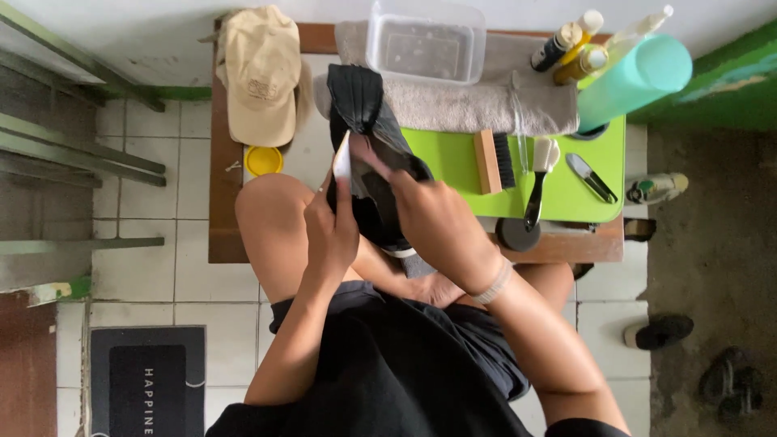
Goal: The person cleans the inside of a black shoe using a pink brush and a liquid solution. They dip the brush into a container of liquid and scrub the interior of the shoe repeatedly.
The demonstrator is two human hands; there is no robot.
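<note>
Left hand (330, 231): sitting nearest the camera, over the bare knee, fingers clenching a white insole (342, 158) by its edge and pressing against the black shoe (368, 154).
Black shoe: lying between the two hands above the lap, toe pointing away toward the grey towel (473, 105).
Right hand (433, 218): gripping the shoe's side, fingers wrapping its opening; a pale band is circling the wrist.
Far left: beige cap (261, 73) resting on the low table (222, 202), a yellow lid (264, 160) lying just below it.
Middle: clear plastic tub (425, 40) sitting on the towel.
Right: wooden brush (494, 160) and a black-handled brush (536, 190) lying on the green mat (583, 202), beside a teal bottle (635, 77).
</note>
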